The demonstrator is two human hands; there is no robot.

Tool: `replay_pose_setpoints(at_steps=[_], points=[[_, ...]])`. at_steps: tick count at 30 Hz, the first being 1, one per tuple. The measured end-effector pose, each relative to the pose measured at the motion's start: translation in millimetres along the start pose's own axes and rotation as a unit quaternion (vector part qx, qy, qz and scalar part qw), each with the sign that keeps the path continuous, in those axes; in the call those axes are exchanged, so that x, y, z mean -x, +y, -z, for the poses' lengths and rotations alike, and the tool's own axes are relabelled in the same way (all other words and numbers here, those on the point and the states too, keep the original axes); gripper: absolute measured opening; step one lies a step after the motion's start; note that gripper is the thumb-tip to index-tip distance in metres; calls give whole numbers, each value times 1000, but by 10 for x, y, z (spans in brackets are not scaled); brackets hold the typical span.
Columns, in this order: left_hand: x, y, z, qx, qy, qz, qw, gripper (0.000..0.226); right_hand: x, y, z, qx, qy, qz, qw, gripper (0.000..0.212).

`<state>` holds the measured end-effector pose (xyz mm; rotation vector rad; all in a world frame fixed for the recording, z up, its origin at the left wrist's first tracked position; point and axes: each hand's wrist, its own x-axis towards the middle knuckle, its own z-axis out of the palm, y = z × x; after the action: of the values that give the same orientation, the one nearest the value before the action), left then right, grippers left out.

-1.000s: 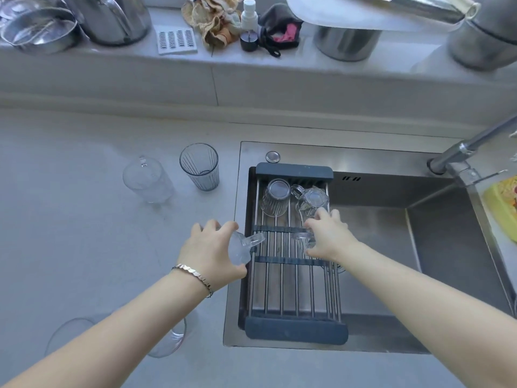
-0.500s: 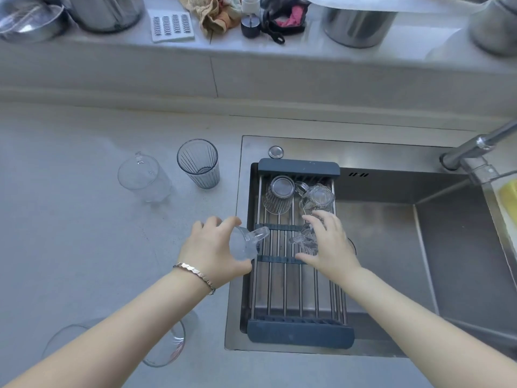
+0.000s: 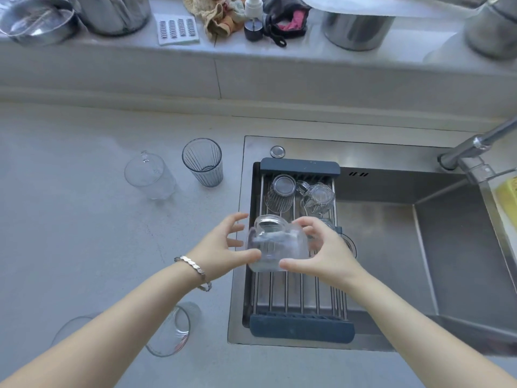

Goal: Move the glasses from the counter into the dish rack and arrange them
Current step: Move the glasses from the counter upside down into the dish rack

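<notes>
A clear glass mug point(image 3: 277, 242) sits mouth-down over the middle of the dish rack point(image 3: 300, 166), a dark-ended rack of steel bars across the sink's left side. My right hand point(image 3: 326, 254) grips the mug from the right, thumb under its near edge. My left hand point(image 3: 223, 246) is beside it on the left with fingers spread; only the thumb touches the glass. At the rack's far end stand an upturned ribbed glass point(image 3: 281, 194) and a clear mug point(image 3: 319, 198). Another small glass point(image 3: 328, 223) is mostly hidden behind my right hand.
On the counter left of the sink stand a clear mug point(image 3: 148, 176) and a grey ribbed tumbler point(image 3: 202, 162). A stemless glass point(image 3: 172, 330) shows under my left forearm. The sink basin point(image 3: 391, 247) lies right of the rack, with the faucet point(image 3: 475, 144) above it.
My left hand carried the mug from the sink's edge to over the rack and spread its fingers. My right hand left the small glass and closed on the mug.
</notes>
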<state>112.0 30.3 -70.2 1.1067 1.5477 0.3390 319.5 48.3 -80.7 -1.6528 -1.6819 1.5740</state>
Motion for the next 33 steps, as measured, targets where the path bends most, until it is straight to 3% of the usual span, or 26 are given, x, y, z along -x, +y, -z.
replay_pose_setpoints(at_steps=[4, 8, 13, 21, 26, 33], points=[[-29, -134, 93, -77, 52, 26, 995, 42, -172, -4, -81, 202, 81, -47, 975, 65], [39, -287, 187, -123, 49, 27, 991, 29, -488, 29, -325, 287, 110, -116, 945, 76], [121, -444, 270, -147, 51, 13, 988, 18, -690, -38, -466, 309, 170, -132, 927, 79], [136, -400, 285, -150, 55, -20, 987, 17, -614, 23, -526, 397, 167, -107, 896, 74], [122, -335, 274, -162, 52, -31, 985, 23, -668, 195, -611, 384, 153, -141, 900, 73], [141, -329, 331, -170, 59, -40, 983, 22, -759, 285, -663, 385, 159, -108, 903, 70]])
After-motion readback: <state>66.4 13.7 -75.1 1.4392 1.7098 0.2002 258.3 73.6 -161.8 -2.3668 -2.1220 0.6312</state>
